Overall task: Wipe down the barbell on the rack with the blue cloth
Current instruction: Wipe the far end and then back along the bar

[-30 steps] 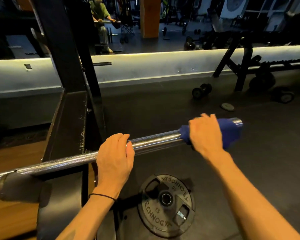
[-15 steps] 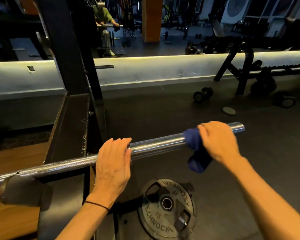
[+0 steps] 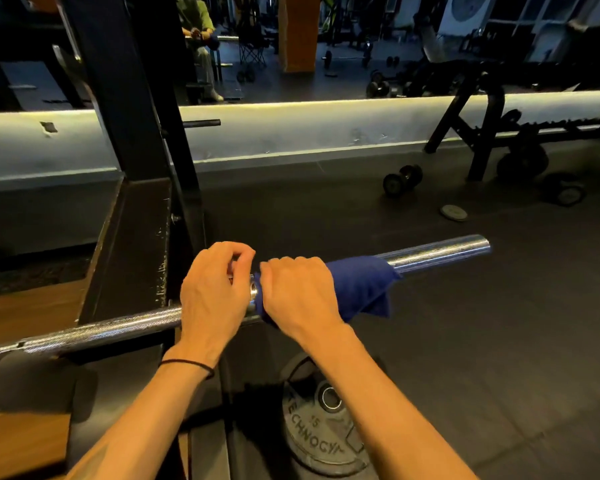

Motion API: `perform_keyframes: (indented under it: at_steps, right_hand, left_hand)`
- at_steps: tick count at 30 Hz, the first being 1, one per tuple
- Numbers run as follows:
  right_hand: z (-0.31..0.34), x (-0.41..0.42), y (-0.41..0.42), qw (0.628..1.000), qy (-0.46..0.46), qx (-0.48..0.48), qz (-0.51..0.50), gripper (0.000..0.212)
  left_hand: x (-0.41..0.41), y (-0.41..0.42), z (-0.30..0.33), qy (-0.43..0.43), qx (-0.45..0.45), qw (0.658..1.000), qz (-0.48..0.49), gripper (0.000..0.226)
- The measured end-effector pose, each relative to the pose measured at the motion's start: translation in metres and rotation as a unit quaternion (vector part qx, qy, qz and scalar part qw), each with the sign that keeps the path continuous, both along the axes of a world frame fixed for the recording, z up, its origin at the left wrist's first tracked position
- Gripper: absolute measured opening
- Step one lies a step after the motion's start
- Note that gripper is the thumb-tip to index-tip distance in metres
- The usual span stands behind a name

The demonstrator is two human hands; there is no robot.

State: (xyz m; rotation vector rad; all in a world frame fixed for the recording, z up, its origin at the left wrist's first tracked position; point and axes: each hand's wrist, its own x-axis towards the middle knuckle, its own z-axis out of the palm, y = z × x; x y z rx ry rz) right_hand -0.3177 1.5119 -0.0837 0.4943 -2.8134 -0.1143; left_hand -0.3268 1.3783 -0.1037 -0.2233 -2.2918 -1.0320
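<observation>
left hand (image 3: 215, 292): curled over bar (image 3: 437, 251), gripping it
right hand (image 3: 298, 292): grips cloth (image 3: 361, 285) wrapped on bar, beside left hand
bar: on rack (image 3: 132, 244)

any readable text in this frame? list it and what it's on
"TECHNOGY": raised lettering along the rim of the black weight plate on the floor below the barbell; the last letter or letters run out of clear view.
"15": raised number on the same plate, near its hub.
Nothing readable on the barbell, the blue cloth or the rack upright.
The round sign in the top background is too blurred to read.
</observation>
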Motion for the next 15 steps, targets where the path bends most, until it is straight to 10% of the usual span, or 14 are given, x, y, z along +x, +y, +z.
perform_keyframes:
  at_steps: [6, 9, 15]
  right_hand:
    - [-0.007, -0.010, 0.069, 0.982, -0.006, -0.169, -0.089, 0.040]
    - [-0.013, -0.022, 0.147, 0.983, 0.024, -0.115, -0.139, 0.045]
    - [-0.013, -0.025, 0.230, 0.976, 0.109, 0.043, -0.184, 0.034]
  left_hand:
    - [-0.003, 0.000, 0.023, -0.268, -0.216, 0.938, 0.050, 0.038]
    - [0.013, -0.002, 0.022, -0.134, -0.441, 0.887, 0.026, 0.010]
    - [0.011, -0.009, 0.009, -0.072, -0.402, 0.913, 0.001, 0.028]
